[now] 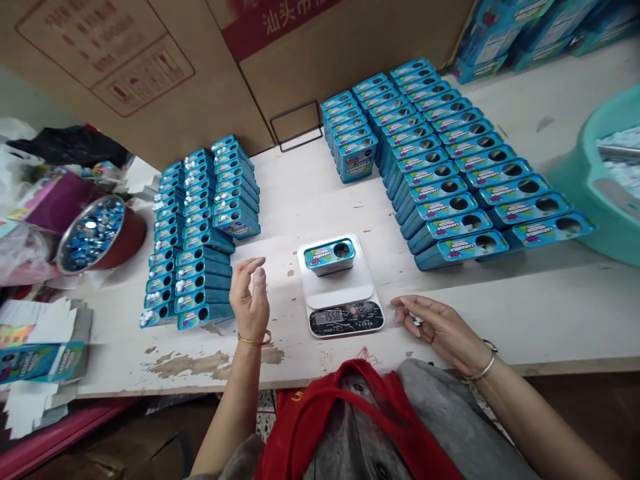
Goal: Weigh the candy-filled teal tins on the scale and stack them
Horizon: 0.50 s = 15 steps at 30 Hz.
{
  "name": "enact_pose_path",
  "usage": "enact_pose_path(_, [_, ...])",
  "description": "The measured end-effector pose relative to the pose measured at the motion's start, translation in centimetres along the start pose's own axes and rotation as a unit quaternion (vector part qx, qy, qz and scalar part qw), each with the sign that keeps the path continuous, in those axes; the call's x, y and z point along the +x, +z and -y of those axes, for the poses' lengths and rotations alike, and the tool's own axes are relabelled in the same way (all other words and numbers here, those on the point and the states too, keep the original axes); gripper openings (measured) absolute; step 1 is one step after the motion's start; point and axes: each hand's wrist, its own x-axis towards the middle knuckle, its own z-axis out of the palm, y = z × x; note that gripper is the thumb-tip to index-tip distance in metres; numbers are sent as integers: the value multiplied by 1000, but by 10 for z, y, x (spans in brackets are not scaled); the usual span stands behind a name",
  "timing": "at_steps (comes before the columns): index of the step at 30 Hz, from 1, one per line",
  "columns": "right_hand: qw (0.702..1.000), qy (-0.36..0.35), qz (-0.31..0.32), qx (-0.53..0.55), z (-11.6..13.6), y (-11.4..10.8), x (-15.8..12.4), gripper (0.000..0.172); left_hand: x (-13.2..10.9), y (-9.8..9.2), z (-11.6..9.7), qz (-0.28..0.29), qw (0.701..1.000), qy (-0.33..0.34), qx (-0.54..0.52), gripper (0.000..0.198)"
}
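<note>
"Grip on the right hand (pixel 441 328)?"
"Narrow, pinching a small white bit (pixel 415 320) (too small to name)."
"Left hand (pixel 250 300)?"
"Loosely curled, empty, just left of the tin (pixel 330 257) on the scale (pixel 346 319)."

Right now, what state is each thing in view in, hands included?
Left hand: raised, fingers loosely curled, nothing visible in them.
Right hand: resting low, curled around a small white piece.
Digital scale: display lit, digits blurred.
Blue tin: sitting on the scale.
Other blue tins: lined up in rows.
Metal bowl: full of small blue pieces.
</note>
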Motion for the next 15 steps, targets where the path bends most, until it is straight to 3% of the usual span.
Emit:
enact_pose_path(10, [1000,1,-12,6,-3,0,2,35,3,13,-9,67,996,41,-28,24])
enact_pose_path(12, [1000,-4,-11,7,-5,1,3,36,8,16,-17,118,989,84,-7,37])
enact_pose_path(15, [1000,-4,-6,12,-7,3,6,39,27,28,-30,254,949,180,58,53])
